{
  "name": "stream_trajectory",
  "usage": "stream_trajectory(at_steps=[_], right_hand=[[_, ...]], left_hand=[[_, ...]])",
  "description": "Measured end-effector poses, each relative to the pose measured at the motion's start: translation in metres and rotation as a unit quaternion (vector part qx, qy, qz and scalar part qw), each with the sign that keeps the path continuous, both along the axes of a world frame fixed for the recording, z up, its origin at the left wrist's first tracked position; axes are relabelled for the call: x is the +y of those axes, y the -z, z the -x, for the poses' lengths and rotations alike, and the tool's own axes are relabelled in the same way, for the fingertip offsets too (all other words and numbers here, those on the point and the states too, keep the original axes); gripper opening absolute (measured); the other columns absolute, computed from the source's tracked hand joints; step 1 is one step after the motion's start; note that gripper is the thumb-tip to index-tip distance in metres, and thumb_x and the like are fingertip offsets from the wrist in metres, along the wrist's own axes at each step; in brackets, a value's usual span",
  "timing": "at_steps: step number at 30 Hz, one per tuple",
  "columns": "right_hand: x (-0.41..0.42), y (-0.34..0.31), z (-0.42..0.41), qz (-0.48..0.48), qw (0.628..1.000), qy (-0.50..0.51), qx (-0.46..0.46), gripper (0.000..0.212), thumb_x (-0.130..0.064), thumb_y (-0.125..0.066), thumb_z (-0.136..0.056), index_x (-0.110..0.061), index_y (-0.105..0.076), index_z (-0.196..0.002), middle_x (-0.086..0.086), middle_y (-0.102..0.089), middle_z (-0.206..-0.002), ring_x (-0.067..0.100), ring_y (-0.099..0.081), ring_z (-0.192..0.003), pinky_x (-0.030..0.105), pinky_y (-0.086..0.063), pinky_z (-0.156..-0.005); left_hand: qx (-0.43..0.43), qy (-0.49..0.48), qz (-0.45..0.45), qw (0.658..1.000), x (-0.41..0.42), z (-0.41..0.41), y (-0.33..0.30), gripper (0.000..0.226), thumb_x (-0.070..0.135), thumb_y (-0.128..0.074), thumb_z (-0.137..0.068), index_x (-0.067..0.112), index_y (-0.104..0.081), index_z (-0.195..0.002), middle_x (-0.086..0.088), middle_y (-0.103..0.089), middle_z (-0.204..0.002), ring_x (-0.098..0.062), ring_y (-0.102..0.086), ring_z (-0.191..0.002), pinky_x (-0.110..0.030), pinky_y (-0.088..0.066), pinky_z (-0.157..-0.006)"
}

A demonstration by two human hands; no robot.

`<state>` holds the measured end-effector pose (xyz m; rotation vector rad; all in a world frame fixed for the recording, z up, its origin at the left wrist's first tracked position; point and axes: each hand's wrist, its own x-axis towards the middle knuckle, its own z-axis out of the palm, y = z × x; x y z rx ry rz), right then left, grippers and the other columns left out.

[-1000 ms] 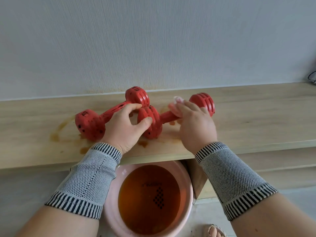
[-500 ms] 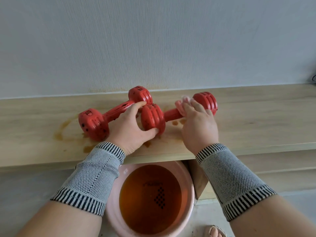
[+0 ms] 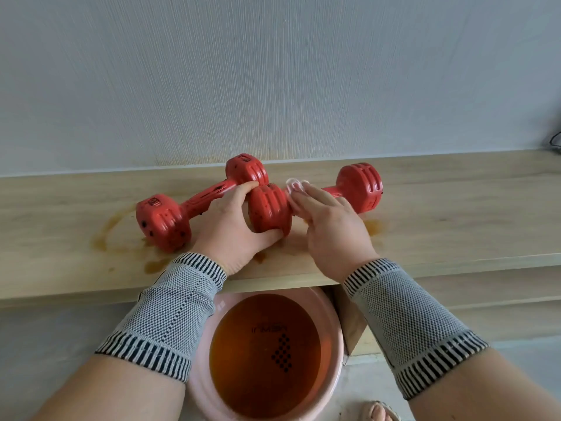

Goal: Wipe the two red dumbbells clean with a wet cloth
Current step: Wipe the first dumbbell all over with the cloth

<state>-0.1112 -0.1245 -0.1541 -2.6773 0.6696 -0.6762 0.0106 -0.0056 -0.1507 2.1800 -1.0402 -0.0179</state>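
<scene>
Near the desk's [image 3: 455,226] front edge, the left hand [image 3: 233,229] grasps one red dumbbell's [image 3: 315,199] end; the right hand [image 3: 331,229], fingers straight, presses a cloth [image 3: 294,185] on its handle.

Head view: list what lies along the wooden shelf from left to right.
Brown stain on the wooden shelf → left dumbbell → left hand gripping the near head of the right dumbbell → cloth → right hand → far head of that dumbbell.
</scene>
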Motion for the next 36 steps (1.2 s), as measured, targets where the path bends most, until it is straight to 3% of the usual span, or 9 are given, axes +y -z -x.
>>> stream_trajectory(at_steps=[2, 5, 10, 15, 18, 21, 26, 32, 36], right_hand=[[-0.013, 0.001, 0.005, -0.01, 0.997, 0.077, -0.007, 0.064, -0.004, -0.046, -0.091, -0.034, -0.038, -0.147, -0.01, -0.032, -0.156, 0.023, -0.04, -0.13, 0.03, -0.029, -0.106], [-0.02, 0.001, 0.01, -0.024, 0.987, 0.161, -0.007, 0.061, -0.01, -0.047, -0.092, -0.03, -0.034, -0.149, -0.008, -0.029, -0.158, 0.026, -0.036, -0.134, 0.034, -0.032, -0.107], [-0.003, 0.006, -0.004, 0.012, 1.0, -0.024, 0.006, 0.072, 0.004, -0.046, -0.083, -0.033, -0.041, -0.145, -0.012, -0.031, -0.156, 0.02, -0.04, -0.135, 0.029, -0.03, -0.107], [-0.022, 0.001, 0.011, -0.018, 0.989, 0.15, 0.003, 0.063, -0.007, -0.045, -0.091, -0.032, -0.035, -0.149, -0.011, -0.03, -0.157, 0.025, -0.038, -0.132, 0.033, -0.032, -0.106], [-0.008, -0.001, 0.005, -0.002, 0.998, 0.061, -0.002, 0.068, -0.001, -0.044, -0.087, -0.034, -0.039, -0.146, -0.011, -0.033, -0.156, 0.022, -0.039, -0.134, 0.027, -0.027, -0.106], [-0.005, 0.005, -0.002, 0.001, 1.0, -0.014, 0.0, 0.068, -0.001, -0.043, -0.086, -0.038, -0.042, -0.144, -0.015, -0.036, -0.153, 0.023, -0.046, -0.125, 0.024, -0.03, -0.103], [-0.023, 0.001, 0.01, -0.007, 0.987, 0.159, -0.003, 0.06, -0.01, -0.044, -0.093, -0.031, -0.036, -0.149, -0.01, -0.034, -0.155, 0.027, -0.04, -0.13, 0.033, -0.034, -0.105], [0.0, 0.001, 0.0, 0.014, 1.0, -0.009, -0.003, 0.069, 0.001, -0.044, -0.087, -0.033, -0.038, -0.147, -0.01, -0.035, -0.155, 0.022, -0.044, -0.127, 0.023, -0.028, -0.104], [-0.019, 0.003, 0.006, -0.003, 0.995, 0.103, 0.01, 0.064, -0.007, -0.046, -0.09, -0.032, -0.035, -0.148, -0.01, -0.03, -0.157, 0.024, -0.04, -0.132, 0.029, -0.025, -0.109]], left_hand=[[0.0, -0.002, 0.006, 1.0, 0.0, 0.0, -0.001, 0.092, 0.043, -0.088, -0.062, 0.027, -0.044, -0.142, 0.0, -0.052, -0.139, -0.015, -0.043, -0.13, -0.013, -0.021, -0.095], [0.005, -0.007, -0.001, 1.0, 0.001, -0.001, -0.001, 0.091, 0.048, -0.086, -0.061, 0.031, -0.045, -0.14, 0.0, -0.052, -0.139, -0.014, -0.044, -0.13, -0.016, -0.023, -0.096], [0.027, -0.008, 0.004, 1.0, 0.001, -0.002, -0.003, 0.086, 0.051, -0.084, -0.061, 0.032, -0.049, -0.138, 0.003, -0.056, -0.133, -0.013, -0.048, -0.126, -0.018, -0.027, -0.095], [0.034, 0.011, 0.016, 0.999, 0.002, -0.002, -0.002, 0.081, 0.043, -0.087, -0.063, 0.029, -0.05, -0.134, 0.012, -0.055, -0.121, -0.003, -0.048, -0.114, -0.011, -0.025, -0.09], [0.049, 0.009, 0.021, 0.999, 0.002, -0.004, -0.002, 0.074, 0.047, -0.086, -0.061, 0.033, -0.052, -0.125, 0.021, -0.053, -0.109, 0.001, -0.049, -0.107, -0.016, -0.03, -0.091], [0.072, 0.008, 0.021, 0.997, 0.002, -0.008, -0.002, 0.079, 0.068, -0.076, -0.047, 0.038, -0.055, -0.117, 0.025, -0.059, -0.106, -0.001, -0.056, -0.111, -0.029, -0.04, -0.102], [0.081, 0.019, 0.009, 0.997, 0.005, -0.014, 0.001, 0.084, 0.077, -0.063, -0.046, 0.035, -0.061, -0.12, 0.02, -0.064, -0.111, 0.001, -0.058, -0.108, -0.036, -0.042, -0.106], [0.055, 0.006, 0.004, 0.998, 0.001, -0.009, -0.001, 0.096, 0.081, -0.049, -0.053, 0.027, -0.056, -0.133, 0.006, -0.061, -0.129, -0.013, -0.056, -0.12, -0.039, -0.04, -0.108], [0.012, 0.003, -0.002, 1.0, 0.003, -0.002, -0.001, 0.103, 0.066, -0.077, -0.053, 0.026, -0.042, -0.142, 0.002, -0.05, -0.14, -0.019, -0.045, -0.13, -0.041, -0.034, -0.111]])
